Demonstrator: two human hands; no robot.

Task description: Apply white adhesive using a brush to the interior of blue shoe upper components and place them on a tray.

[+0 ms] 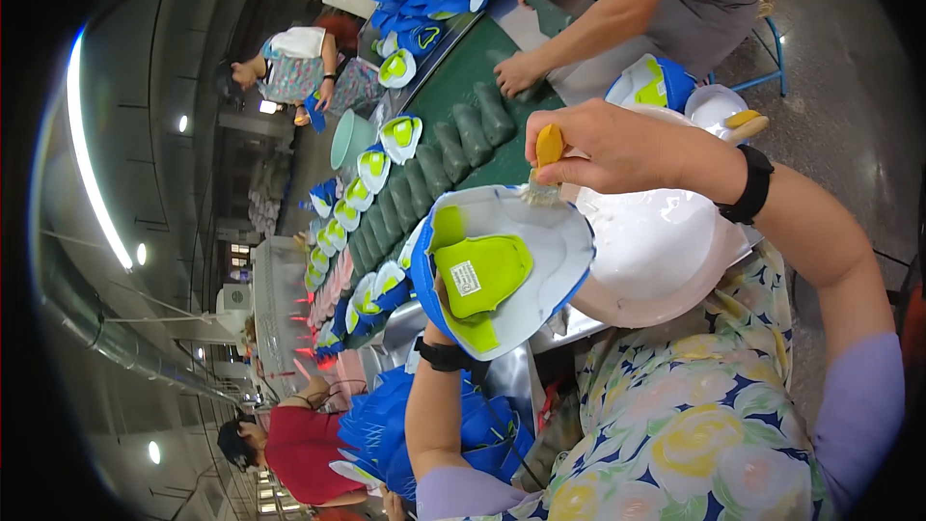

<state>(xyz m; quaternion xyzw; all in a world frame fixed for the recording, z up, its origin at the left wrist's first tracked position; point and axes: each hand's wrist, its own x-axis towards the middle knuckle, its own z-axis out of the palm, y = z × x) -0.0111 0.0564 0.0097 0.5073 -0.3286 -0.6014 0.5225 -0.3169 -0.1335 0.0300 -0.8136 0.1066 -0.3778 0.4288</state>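
My right hand [612, 147] grips a paint brush [549, 145] by its yellow handle. Its pale bristles touch the upper rim of a shoe upper [550, 280], which is blue outside and white inside, with a lime-green lining and a small white label. The upper is held up, opening toward me, by my left hand [439, 320], mostly hidden behind it; its fingers do not show. Just right of the upper, below my right wrist, sits a pale pink basin [709, 285] holding white liquid.
A green conveyor belt [521, 150] carries several dark green shoe lasts [473, 135] and rows of uppers [373, 169]. Blue uppers [415, 434] are heaped by my left arm. A white bowl [712, 104] with another brush [748, 123] stands at right. A co-worker's hands [521, 72] work across the belt.
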